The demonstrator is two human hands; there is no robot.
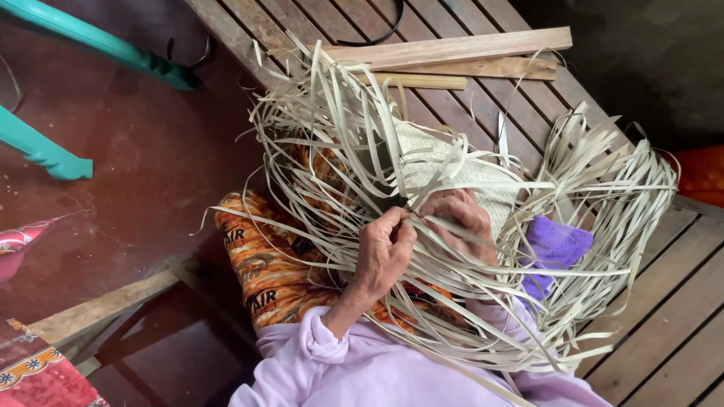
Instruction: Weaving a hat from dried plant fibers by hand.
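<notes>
Nearest: lilac sleeve [332, 362], orange patterned cloth [268, 271] over the lap. Left hand [383, 252], grip pinching pale leaf strips [332, 143]. Right hand [461, 218] just beside it, fingers curled onto the strips; grip state unclear. Woven mat section [437, 162] beyond both hands. Purple cloth [556, 245] right. Farthest: wooden slats [452, 56] on the plank worktop [664, 301].

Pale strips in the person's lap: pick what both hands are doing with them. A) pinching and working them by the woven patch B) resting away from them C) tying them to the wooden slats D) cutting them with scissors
A: the left hand and right hand pinch pale strips beside the woven patch; no scissors show.
</notes>
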